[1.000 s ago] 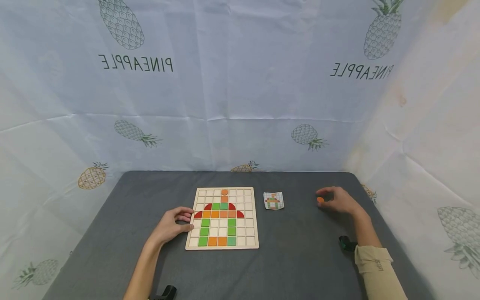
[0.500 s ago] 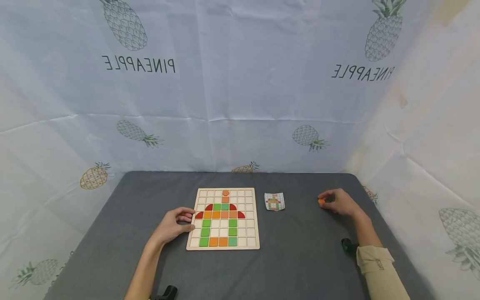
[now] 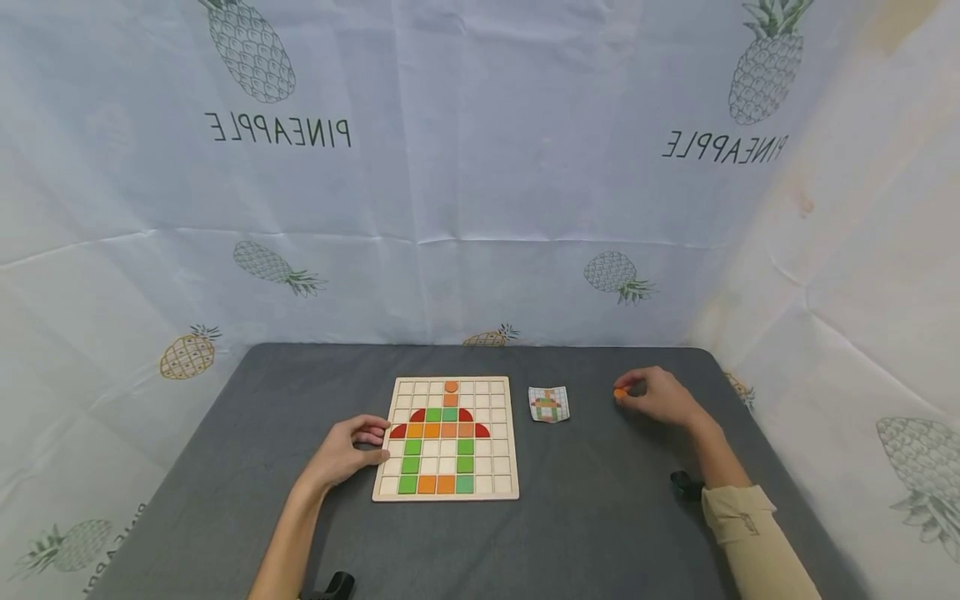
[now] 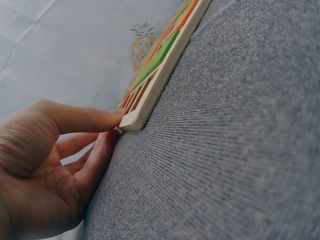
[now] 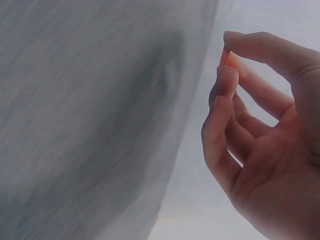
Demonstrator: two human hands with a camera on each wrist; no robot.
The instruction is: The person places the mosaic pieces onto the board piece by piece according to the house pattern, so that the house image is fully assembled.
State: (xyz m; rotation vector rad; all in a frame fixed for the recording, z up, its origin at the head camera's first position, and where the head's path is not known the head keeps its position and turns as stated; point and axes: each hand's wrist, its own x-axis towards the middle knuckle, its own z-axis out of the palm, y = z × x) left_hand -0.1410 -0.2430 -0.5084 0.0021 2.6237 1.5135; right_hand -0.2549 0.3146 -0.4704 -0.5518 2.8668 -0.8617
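Observation:
A square wooden grid board lies on the table with green, orange and red pieces set in its cells. My left hand rests at its left side, thumb and index fingertips touching the edge a little apart from each other. The left wrist view shows the thumb tip against the board's rim. Off to the right, my right hand pinches a small orange disc above the table. In the right wrist view the orange disc is edge-on between the fingertips, mostly hidden.
A small printed card with a coloured block pattern lies right of the board, between it and my right hand. The grey table is bounded by white pineapple-print cloth at the back and sides.
My right hand first stays nearly in place, then shifts left and slightly away from me, carrying the orange disc. My left hand and the board have kept their places.

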